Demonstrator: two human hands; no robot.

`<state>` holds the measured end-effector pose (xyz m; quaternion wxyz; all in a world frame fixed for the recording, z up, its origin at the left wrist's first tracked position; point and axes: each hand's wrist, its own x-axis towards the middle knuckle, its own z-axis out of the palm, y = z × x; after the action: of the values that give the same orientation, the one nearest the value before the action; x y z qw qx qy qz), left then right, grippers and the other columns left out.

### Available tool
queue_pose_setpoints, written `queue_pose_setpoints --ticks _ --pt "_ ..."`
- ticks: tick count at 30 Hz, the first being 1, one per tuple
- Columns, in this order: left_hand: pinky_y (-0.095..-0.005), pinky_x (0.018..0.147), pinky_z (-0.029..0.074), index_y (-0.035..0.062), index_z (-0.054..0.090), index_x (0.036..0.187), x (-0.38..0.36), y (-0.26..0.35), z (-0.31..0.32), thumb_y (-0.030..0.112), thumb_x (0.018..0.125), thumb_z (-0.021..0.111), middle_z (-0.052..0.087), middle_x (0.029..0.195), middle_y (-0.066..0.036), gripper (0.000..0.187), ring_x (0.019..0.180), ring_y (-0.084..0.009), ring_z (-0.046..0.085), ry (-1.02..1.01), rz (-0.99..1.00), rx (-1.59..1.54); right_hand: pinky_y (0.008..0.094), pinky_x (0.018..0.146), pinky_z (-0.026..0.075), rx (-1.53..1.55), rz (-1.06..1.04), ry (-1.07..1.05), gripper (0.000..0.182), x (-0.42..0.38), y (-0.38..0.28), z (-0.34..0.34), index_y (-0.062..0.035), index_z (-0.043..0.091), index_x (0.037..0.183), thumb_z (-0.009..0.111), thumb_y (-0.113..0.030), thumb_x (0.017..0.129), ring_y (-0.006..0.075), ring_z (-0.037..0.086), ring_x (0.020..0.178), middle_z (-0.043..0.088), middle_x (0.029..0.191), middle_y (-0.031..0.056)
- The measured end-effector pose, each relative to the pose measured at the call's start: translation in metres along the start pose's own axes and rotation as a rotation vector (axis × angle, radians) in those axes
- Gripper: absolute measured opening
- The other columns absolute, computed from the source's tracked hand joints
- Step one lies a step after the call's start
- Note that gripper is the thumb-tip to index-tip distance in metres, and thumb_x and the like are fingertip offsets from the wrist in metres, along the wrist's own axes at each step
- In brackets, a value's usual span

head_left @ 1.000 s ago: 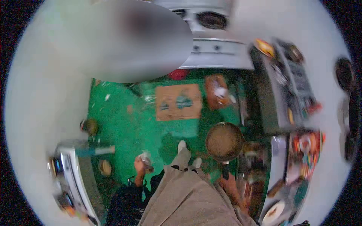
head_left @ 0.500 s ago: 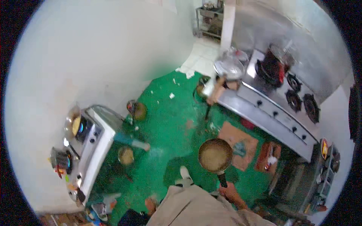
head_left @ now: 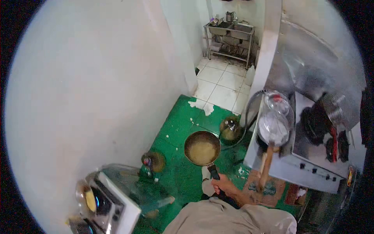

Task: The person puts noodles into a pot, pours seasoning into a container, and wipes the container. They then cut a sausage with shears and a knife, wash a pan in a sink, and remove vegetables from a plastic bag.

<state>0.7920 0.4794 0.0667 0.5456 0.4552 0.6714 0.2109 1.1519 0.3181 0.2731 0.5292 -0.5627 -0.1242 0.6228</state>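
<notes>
My right hand [head_left: 220, 185] is closed round the black handle of a frying pan [head_left: 202, 148], which I carry out in front of me above the green floor. Its inside looks brownish with a paler bottom, and I see no food in it. My left hand is out of view. At the lower left, a pan [head_left: 90, 199] with something yellow in it sits on a stove [head_left: 117, 202] with a blue flame showing.
A gas cylinder [head_left: 230, 128] with a hose stands ahead, another [head_left: 154, 161] by the left wall. At right, a steel counter [head_left: 304, 165] bears a lidded pan [head_left: 274, 128] with a wooden handle sticking out. A double sink [head_left: 230, 32] stands beyond the white tiles [head_left: 222, 80].
The view has swung toward the doorway and sink, with the counter now nearer on the right. The frying pan stays in my right hand; my left hand has left the view.
</notes>
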Motion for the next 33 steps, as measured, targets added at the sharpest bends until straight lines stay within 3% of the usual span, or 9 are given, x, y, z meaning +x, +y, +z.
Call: queue_pose_setpoints --ticks 4,7,21,26,33 --pt "-0.0366 0.063 0.049 0.0039 0.061 0.094 0.092 0.106 0.029 0.024 0.091 0.052 0.063 0.082 -0.010 0.023 0.072 -0.0234 0.060 0.032 -0.016 0.066 0.0291 0.038 0.036 0.062 0.036 0.095 0.014 0.102 -0.119 -0.011 -0.0056 0.043 0.082 0.057 -0.004 0.082 0.0113 0.044 0.040 0.044 0.053 0.0009" --pt "-0.0369 0.063 0.049 0.0039 0.061 0.094 0.158 0.174 0.046 0.025 0.091 0.052 0.063 0.081 -0.010 0.023 0.072 -0.0237 0.060 0.048 -0.035 0.128 0.0287 0.038 0.035 0.088 -0.055 0.094 0.016 0.184 -0.180 -0.031 -0.0060 0.042 0.082 0.058 -0.003 0.082 0.0109 0.043 0.040 0.043 0.053 0.0003" --pt "-0.0387 0.062 0.049 0.0038 0.061 0.092 0.508 0.440 0.258 0.026 0.090 0.052 0.063 0.081 -0.011 0.024 0.071 -0.0253 0.061 -0.064 -0.051 0.369 0.0271 0.039 0.035 0.360 -0.116 0.432 0.015 0.478 -0.484 -0.193 -0.0086 0.041 0.082 0.057 -0.008 0.083 0.0102 0.040 0.042 0.040 0.053 -0.0019" --pt "-0.0393 0.062 0.049 0.0038 0.062 0.091 0.608 0.539 0.369 0.026 0.090 0.052 0.063 0.080 -0.012 0.024 0.071 -0.0259 0.061 -0.143 0.023 0.437 0.0272 0.037 0.036 0.455 -0.167 0.507 0.014 0.550 -0.583 -0.294 -0.0095 0.043 0.079 0.056 -0.009 0.083 0.0099 0.039 0.040 0.039 0.052 -0.0019" --pt "-0.0401 0.061 0.049 0.0038 0.062 0.090 0.709 0.666 0.598 0.027 0.089 0.053 0.063 0.080 -0.012 0.025 0.070 -0.0267 0.061 -0.185 0.063 0.468 0.0277 0.037 0.037 0.439 -0.183 0.578 0.012 0.633 -0.754 -0.480 -0.0082 0.046 0.075 0.054 -0.012 0.083 0.0107 0.043 0.040 0.043 0.050 -0.0006"
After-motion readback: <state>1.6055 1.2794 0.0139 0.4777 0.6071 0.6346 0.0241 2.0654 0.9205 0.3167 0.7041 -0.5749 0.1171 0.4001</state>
